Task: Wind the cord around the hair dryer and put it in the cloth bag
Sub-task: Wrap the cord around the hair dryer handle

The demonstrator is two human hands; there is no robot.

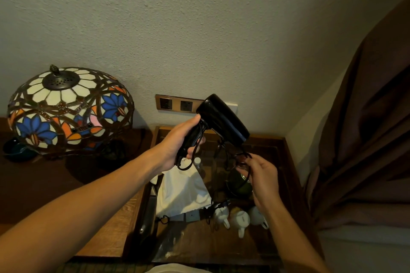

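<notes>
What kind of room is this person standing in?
Probably a hotel or guesthouse bedroom. A stained-glass lamp stands on a wooden side table, white teacups sit on a tray below wall sockets, and a brown curtain hangs at the right.

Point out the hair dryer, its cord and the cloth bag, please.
hair dryer point(224, 121): head view, on the black barrel.
cord point(248, 176): head view, on the strand by the right hand's fingers.
cloth bag point(182, 190): head view, on the white fabric's middle.

Glossy black plastic hair dryer point(224, 121); beside it, stained-glass lamp shade point(68, 108) in dark metal leading, rough plastered wall point(199, 29), grained wooden table point(115, 224), white cloth bag point(182, 193).
</notes>
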